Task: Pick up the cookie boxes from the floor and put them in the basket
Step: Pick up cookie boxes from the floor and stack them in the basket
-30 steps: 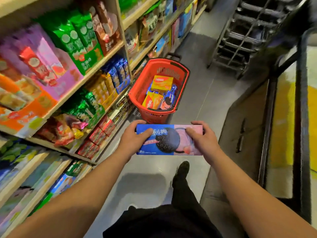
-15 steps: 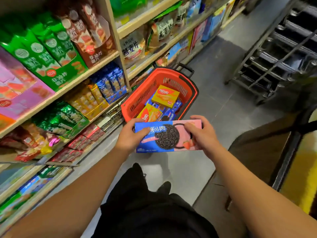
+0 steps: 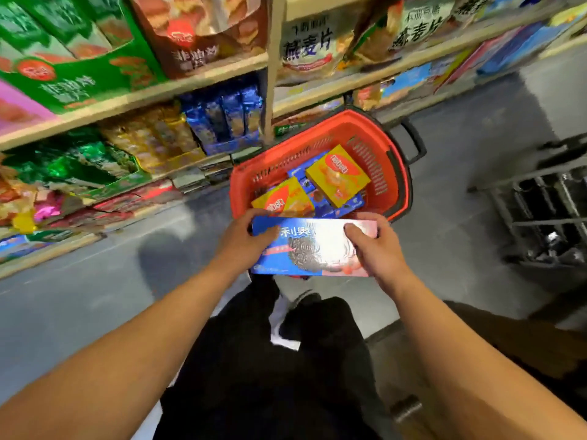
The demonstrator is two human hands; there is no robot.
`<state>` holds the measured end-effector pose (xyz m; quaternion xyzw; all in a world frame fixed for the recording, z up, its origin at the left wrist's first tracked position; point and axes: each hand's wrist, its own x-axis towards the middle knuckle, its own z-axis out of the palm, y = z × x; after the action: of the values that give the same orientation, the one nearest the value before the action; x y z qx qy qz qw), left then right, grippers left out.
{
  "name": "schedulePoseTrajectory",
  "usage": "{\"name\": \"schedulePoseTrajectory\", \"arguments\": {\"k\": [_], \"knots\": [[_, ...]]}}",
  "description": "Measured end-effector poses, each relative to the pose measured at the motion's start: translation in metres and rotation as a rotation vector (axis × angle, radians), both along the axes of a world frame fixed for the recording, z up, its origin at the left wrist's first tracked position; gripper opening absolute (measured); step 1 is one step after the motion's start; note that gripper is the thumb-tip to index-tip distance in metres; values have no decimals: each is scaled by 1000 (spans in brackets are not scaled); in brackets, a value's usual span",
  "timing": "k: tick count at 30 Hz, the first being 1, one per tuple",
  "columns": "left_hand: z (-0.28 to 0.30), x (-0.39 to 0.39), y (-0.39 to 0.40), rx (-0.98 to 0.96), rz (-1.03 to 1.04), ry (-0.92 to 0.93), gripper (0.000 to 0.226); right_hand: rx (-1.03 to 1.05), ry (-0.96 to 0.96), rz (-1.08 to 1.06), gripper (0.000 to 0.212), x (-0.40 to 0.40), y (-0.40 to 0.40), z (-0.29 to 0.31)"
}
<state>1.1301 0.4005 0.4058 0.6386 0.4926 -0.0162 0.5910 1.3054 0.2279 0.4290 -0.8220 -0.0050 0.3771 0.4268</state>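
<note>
Room to move: grey floor (image 3: 95, 300) lies open on my left between my legs and the shelves (image 3: 197, 87); on my right a dark metal rack (image 3: 540, 204) stands near the basket (image 3: 394, 160).
Edges: the near rim of the red basket sits just beyond the box I carry; its black handle (image 3: 413, 141) sticks out on the far right side.
Box in my hands: a long flat cookie box (image 3: 317, 246), blue at the left end, pink at the right, with a dark round cookie printed in the middle and glare across the front.
Where it is: held level in the air, over the near rim of the basket, not yet inside.
Left hand (image 3: 244, 246): grips the blue end, thumb on the front.
Right hand (image 3: 378, 249): grips the pink end, thumb on the front.
In the basket: two yellow boxes (image 3: 336, 176) lying tilted on top of blue boxes (image 3: 346, 208).
Change: a second ago the basket was well ahead of the box; now the box has reached its rim, and the shelves look closer.
</note>
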Motion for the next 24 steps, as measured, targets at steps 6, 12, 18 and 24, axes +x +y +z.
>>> {"name": "schedulePoseTrajectory", "arguments": {"k": [6,12,18,24], "knots": [[-70,26,-5,-61,137,58,30,-121,97,94,51,44,30,-77],[-161,56,-13,-47,270,159,35,-171,53,356,44,93,52,-183],[-269,88,-3,23,359,237,52,-172,82,411,40,128,84,-295],[-360,112,-3,73,478,265,40,-200,54,486,47,149,125,-379]]}}
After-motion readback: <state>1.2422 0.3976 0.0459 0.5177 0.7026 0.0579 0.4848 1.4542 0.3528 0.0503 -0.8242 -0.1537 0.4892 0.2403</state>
